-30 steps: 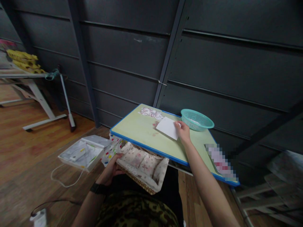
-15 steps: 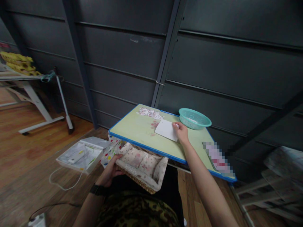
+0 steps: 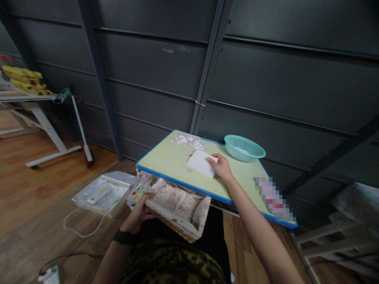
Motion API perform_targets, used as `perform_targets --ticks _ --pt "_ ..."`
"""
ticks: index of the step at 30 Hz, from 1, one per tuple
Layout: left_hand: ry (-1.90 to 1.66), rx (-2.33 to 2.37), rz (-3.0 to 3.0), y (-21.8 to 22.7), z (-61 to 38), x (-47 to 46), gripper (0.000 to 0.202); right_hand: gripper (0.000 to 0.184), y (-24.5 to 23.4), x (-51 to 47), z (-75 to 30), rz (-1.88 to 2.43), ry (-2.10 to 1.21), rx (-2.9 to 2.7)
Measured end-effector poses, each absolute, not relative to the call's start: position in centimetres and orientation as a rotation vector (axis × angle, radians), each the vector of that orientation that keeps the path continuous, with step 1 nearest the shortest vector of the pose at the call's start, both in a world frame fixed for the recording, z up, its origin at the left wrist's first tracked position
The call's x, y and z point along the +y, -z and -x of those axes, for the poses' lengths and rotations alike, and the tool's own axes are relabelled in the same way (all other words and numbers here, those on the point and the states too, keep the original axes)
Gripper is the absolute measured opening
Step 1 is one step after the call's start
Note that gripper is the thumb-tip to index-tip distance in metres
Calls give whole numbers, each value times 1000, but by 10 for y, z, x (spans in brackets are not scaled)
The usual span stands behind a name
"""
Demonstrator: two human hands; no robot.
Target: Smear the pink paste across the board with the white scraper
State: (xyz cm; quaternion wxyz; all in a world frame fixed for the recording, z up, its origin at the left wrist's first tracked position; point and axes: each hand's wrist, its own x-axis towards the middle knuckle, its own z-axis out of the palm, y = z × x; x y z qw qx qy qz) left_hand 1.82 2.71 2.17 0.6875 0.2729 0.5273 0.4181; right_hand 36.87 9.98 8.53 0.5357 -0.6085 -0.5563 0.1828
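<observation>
White sheet (image 3: 199,163) is pinched by right fingers (image 3: 213,162), while left fingers (image 3: 147,195) clasp a basket (image 3: 174,221) (cloth-lined).

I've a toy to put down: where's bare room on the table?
Left front of the table, between blue edge and white card; also between right forearm and pixelated item. The back's crowded: paper scraps, green basin.

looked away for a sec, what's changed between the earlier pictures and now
The right hand moved the white rectangular sheet left over the pale-yellow, blue-edged table, keeping its grip. Nothing was newly grasped or released. Unchanged: the left hand on the cloth-lined woven basket, the round teal plastic bowl, the heap of pale flat scraps.
</observation>
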Motion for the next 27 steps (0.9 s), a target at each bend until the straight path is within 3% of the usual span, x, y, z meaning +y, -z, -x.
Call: perform_targets --ticks 10,20,27 --pt "-944 1195 -575 -23 -20 28 30 53 -89 95 -371 1467 -397 -1268" --pt "-961 1180 -559 -21 -20 27 26 57 -93 83 -350 1337 -887 -1336" --pt "-958 1168 -598 -23 -21 25 25 58 -97 81 -353 1304 -946 -1284"
